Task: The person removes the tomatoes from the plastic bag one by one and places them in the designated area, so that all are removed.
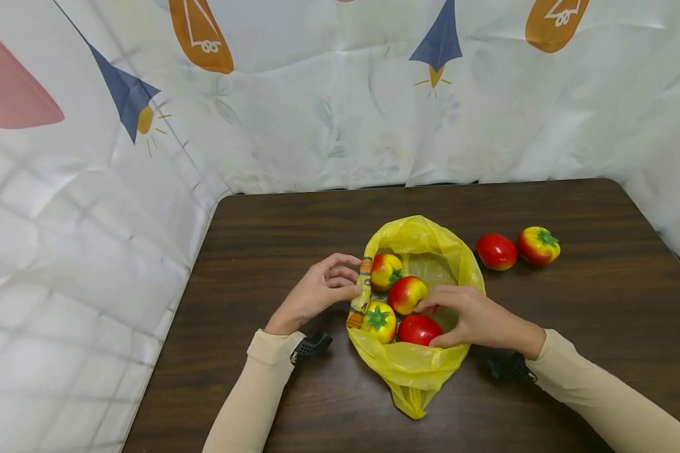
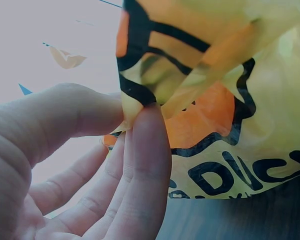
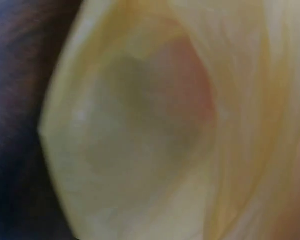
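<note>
A yellow plastic bag (image 1: 422,371) lies open on the table. My left hand (image 1: 322,289) pinches its printed left rim between thumb and fingers; the left wrist view shows this pinch (image 2: 140,145) close up. Inside the bag are a smooth red tomato (image 1: 417,329) and several red-and-yellow fruits: one at the back (image 1: 383,270), one in the middle (image 1: 406,294), one with a green star-shaped top (image 1: 379,319). My right hand (image 1: 476,319) reaches in over the right side, thumb and bent fingers at the tomato. Bag plastic (image 3: 130,145) fills the right wrist view, blurred.
On the table to the right of the bag lie another red tomato (image 1: 497,251) and a red-and-yellow fruit with a green top (image 1: 539,245). The brown wooden table (image 1: 260,239) ends at patterned white cloth (image 1: 328,126) behind and on the left.
</note>
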The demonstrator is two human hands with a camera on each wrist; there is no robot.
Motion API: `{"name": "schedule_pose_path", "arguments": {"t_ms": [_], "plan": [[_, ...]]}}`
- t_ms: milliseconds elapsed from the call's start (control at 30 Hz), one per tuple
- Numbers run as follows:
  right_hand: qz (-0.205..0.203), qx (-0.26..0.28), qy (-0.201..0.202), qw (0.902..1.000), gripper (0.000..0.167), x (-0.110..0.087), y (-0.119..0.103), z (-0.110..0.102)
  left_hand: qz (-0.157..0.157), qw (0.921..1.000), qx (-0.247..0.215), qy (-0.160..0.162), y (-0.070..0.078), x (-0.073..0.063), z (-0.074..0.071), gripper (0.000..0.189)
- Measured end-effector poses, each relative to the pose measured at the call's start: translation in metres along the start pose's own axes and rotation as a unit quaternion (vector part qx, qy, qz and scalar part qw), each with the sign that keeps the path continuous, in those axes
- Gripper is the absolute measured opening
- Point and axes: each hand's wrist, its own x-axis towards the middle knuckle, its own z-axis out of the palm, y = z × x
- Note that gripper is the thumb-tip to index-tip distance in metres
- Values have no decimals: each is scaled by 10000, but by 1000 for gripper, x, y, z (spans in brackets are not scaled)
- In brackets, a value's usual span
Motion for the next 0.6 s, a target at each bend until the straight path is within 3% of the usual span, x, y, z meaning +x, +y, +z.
{"name": "schedule_pose_path", "arguments": {"t_ms": [300,600], "plan": [[73,68,87,9999,48,-7,9,7,25,10000,18,-82,-2,0,-1,49],[105,432,-91,9990,51,-11,13,8,3,9999,-18,-105,-3,1,1,50]]}}
